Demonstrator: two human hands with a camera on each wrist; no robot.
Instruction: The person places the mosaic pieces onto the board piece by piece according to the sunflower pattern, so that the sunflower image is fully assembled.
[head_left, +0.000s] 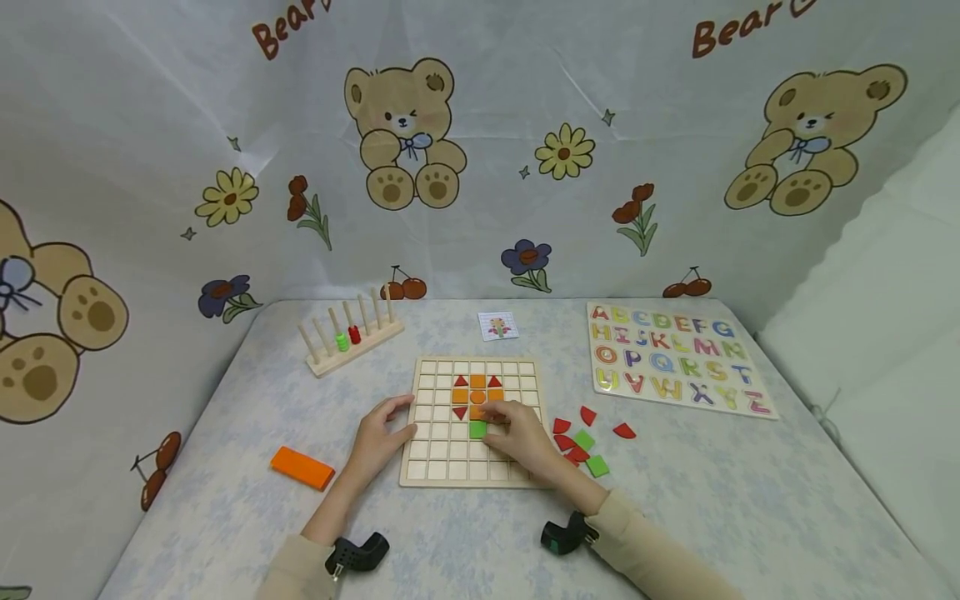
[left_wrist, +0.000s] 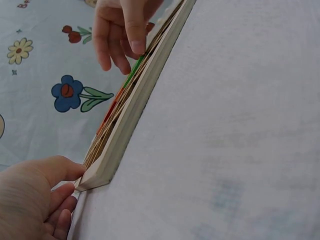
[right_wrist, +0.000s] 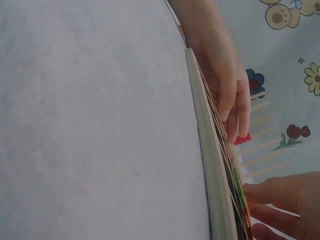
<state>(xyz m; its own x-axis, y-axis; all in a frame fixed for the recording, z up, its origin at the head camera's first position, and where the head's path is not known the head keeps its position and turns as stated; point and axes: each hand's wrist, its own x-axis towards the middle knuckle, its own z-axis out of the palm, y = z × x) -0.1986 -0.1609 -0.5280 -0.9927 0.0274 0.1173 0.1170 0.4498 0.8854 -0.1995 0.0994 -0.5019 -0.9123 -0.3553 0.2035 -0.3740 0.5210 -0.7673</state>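
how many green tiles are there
3: one green tile on the grid board by the right hand, two more among the red pieces right of the board; the hand may hide others.

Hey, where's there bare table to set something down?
Open patches: between the peg stand and the orange block; below the letter board, right of the right sleeve; and between the wrist cameras, nearer than the grid board. It's crowded just right of the grid board, where loose red and green pieces lie by the right hand.

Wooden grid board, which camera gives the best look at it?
The head view: it shows the grid board from above, most cells visible, the right hand covering some. Both wrist views show it nearly edge-on, as a slanted strip.
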